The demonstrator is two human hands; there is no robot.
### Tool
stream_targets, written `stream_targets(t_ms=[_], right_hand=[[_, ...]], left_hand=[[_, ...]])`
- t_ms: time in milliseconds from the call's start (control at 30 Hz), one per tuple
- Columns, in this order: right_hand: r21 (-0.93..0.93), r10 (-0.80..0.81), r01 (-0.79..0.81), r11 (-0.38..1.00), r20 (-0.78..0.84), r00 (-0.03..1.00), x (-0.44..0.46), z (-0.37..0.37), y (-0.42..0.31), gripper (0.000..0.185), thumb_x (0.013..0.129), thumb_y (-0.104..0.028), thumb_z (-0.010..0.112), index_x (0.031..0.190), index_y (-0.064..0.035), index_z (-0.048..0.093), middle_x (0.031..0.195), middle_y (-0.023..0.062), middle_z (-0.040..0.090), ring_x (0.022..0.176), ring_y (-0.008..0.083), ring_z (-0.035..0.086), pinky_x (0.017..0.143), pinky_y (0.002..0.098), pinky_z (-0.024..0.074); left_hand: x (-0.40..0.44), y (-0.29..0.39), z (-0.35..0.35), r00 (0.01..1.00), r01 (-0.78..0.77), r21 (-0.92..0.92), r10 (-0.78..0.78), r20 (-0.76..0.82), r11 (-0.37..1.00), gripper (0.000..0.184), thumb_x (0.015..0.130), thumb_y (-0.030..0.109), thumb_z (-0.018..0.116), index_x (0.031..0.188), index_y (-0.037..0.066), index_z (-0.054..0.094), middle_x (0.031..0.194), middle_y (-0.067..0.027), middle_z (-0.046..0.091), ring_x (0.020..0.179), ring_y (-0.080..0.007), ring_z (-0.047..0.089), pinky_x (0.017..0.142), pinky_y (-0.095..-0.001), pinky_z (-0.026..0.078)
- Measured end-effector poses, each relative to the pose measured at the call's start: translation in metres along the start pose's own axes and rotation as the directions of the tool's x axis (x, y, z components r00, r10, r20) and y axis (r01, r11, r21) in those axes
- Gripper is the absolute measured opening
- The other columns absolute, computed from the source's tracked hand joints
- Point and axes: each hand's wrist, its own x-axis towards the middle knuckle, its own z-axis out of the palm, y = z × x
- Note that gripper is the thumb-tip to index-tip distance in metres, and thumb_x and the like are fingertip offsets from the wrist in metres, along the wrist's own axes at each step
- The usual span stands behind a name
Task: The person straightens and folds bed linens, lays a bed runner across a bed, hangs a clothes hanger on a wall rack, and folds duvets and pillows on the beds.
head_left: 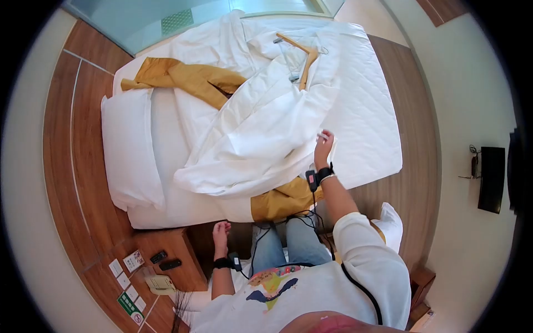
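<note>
A rumpled white duvet lies bunched over the bed. At its right edge is my right hand, raised with the fingers curled around something small and pale that I cannot make out. My left hand is beside the near edge of the bed, its fingers curled in and nothing visible in them. A mustard-yellow cloth hangs over the near edge in front of my legs, and more mustard-yellow fabric lies across the far side. On top of the duvet rests a wooden clip hanger.
A white pillow lies at the left end of the bed. The brown bedside cabinet, with two dark remotes nearby, stands close to my left arm. Black cables run across my lap. A television is on the right.
</note>
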Motion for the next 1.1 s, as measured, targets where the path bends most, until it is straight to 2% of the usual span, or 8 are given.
stream_targets(t_ms=[133,200,367,433,600,833,1000,1100], right_hand=[[0.275,-0.007,-0.021,0.961,0.1,0.995,0.091,0.04,-0.026,0.015,0.075,-0.003,0.039,0.088,0.0013,0.045,0.085,0.0086,0.05,0.077,0.0159,0.052,0.068,0.0248,0.0417],[0.415,0.232,-0.328,0.849,0.264,0.936,0.129,0.082,-0.028,0.017,0.073,-0.005,0.042,0.087,0.0035,0.048,0.083,0.0085,0.052,0.075,0.0145,0.052,0.066,0.0225,0.0417],[0.237,0.334,-0.462,0.855,0.431,0.838,0.178,0.142,0.05,0.02,0.074,-0.013,0.045,0.087,0.0009,0.049,0.08,0.0069,0.051,0.07,0.0124,0.051,0.061,0.0195,0.0402],[-0.049,0.463,-0.5,0.865,0.462,0.756,0.186,0.166,0.078,0.02,0.071,-0.016,0.048,0.077,0.0027,0.052,0.067,0.0046,0.051,0.06,0.011,0.043,0.053,0.0229,0.0357],[0.03,0.451,-0.538,0.842,0.509,0.733,0.189,0.176,0.119,0.023,0.071,-0.02,0.053,0.08,0.0008,0.051,0.068,0.0039,0.049,0.059,0.0132,0.042,0.054,0.0254,0.0349],[0.101,0.466,-0.83,0.548,0.787,0.404,0.185,0.083,0.066,0.011,0.077,-0.017,0.048,0.081,-0.0068,0.049,0.075,0.001,0.051,0.073,0.0108,0.047,0.056,0.0244,0.0362],[0.061,0.32,-0.723,0.688,0.869,0.378,0.17,-0.036,-0.016,0.021,0.077,-0.013,0.047,0.09,0.0037,0.048,0.085,0.0093,0.052,0.082,0.0168,0.051,0.071,0.0241,0.0413],[-0.006,0.332,-0.636,0.772,0.857,0.394,0.156,-0.114,-0.057,0.022,0.076,-0.012,0.046,0.091,0.0049,0.048,0.085,0.0096,0.053,0.082,0.0167,0.052,0.071,0.0243,0.0418]], left_hand=[[-0.001,-0.013,0.039,0.998,-0.064,0.014,0.064,0.005,0.998,0.015,0.082,0.021,0.04,0.082,0.009,0.049,0.077,-0.0002,0.053,0.07,-0.0069,0.049,0.059,-0.0189,0.036],[-0.012,-0.007,0.046,0.998,-0.03,-0.027,0.028,-0.063,0.999,0.015,0.082,0.021,0.04,0.083,0.009,0.049,0.077,-0.0005,0.054,0.071,-0.0073,0.049,0.059,-0.0191,0.036],[-0.042,-0.063,0.074,0.948,0.047,-0.246,-0.121,-0.293,0.968,0.015,0.081,0.021,0.041,0.083,0.009,0.049,0.078,-0.0015,0.055,0.072,-0.009,0.051,0.06,-0.0193,0.036],[-0.062,-0.095,0.084,0.922,0.043,-0.293,-0.151,-0.357,0.955,0.016,0.081,0.022,0.04,0.083,0.009,0.049,0.078,-0.002,0.055,0.072,-0.0101,0.051,0.061,-0.0211,0.036],[-0.121,-0.142,0.134,0.843,0.132,-0.36,-0.296,-0.45,0.923,0.017,0.081,0.023,0.039,0.083,0.009,0.048,0.079,-0.0024,0.055,0.073,-0.0116,0.052,0.062,-0.0242,0.036],[-0.149,-0.102,0.162,0.826,0.058,-0.343,-0.238,-0.511,0.938,0.02,0.082,0.024,0.038,0.08,0.008,0.048,0.077,-0.0023,0.055,0.071,-0.0111,0.052,0.061,-0.0231,0.036],[-0.139,-0.016,0.168,0.863,-0.206,0.252,0.297,-0.408,0.946,0.016,0.08,0.016,0.042,0.076,0.001,0.047,0.072,-0.0067,0.053,0.069,-0.0157,0.051,0.063,-0.0271,0.039],[-0.135,0.064,0.182,0.733,-0.324,0.756,0.656,-0.18,0.569,0.012,0.075,0.01,0.044,0.077,-0.001,0.047,0.077,-0.0126,0.052,0.075,-0.024,0.05,0.069,-0.0316,0.039]])
